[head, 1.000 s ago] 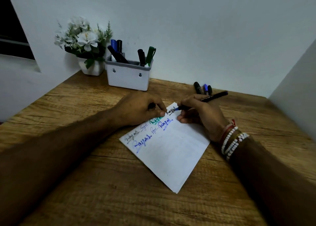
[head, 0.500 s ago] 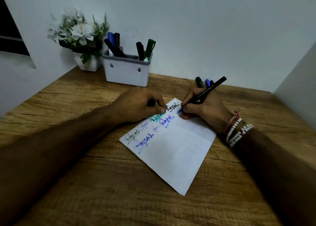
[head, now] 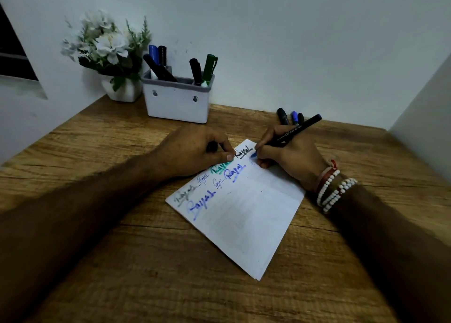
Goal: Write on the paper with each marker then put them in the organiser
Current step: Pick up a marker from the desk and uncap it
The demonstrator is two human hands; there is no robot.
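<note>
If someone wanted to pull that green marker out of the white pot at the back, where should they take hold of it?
I'd take the green marker by its capped upper end, from above. Only that part shows over the rim of the organiser; the rest is sunk inside. It leans slightly and stands close beside a black marker, so a narrow fingertip pinch from front and back seems safest.

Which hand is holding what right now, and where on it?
Right hand grips a black pen low on the barrel, near its blue tip. Left hand closes round a small dark thing, likely the cap, while pressing the paper.
</note>
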